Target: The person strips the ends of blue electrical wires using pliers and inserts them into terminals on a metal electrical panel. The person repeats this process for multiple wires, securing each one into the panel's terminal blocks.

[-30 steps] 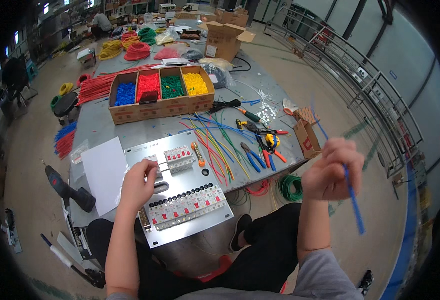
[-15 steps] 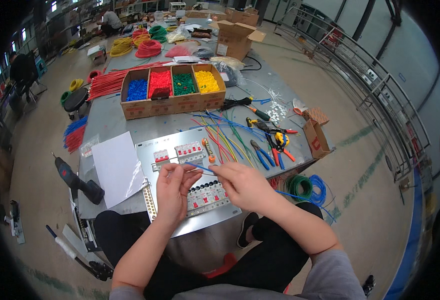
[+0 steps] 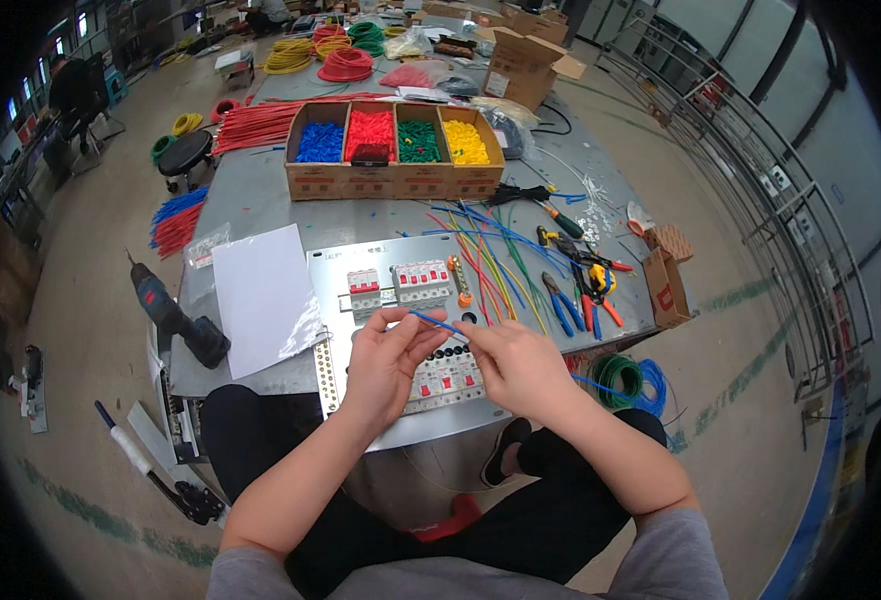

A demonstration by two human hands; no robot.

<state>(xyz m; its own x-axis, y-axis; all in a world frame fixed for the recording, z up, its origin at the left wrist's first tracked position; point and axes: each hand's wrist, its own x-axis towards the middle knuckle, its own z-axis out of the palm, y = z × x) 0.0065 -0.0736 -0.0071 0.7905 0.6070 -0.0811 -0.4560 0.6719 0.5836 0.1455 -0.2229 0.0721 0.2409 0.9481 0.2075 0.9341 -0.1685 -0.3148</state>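
Both my hands meet over a silver metal panel (image 3: 361,265) lying on the grey table's near edge. A short blue wire (image 3: 433,320) runs between them: my left hand (image 3: 386,360) pinches its left end, my right hand (image 3: 519,368) grips its right end. White breakers with red switches (image 3: 401,283) sit on the panel above my hands. A second row of breakers (image 3: 446,380) lies under my fingers, partly hidden. Loose coloured wires (image 3: 491,255) fan out on the table to the right of the panel.
A cardboard box (image 3: 394,180) divided into blue, red, green and yellow parts stands behind the panel. A white sheet (image 3: 261,295) and a cordless drill (image 3: 176,318) lie left. Pliers and cutters (image 3: 581,285) lie right, beside small cartons (image 3: 666,285). Wire coils (image 3: 621,378) rest on the floor.
My right hand swung in from the far right with the blue wire to meet my left hand over the panel. Both hands now hold the wire.
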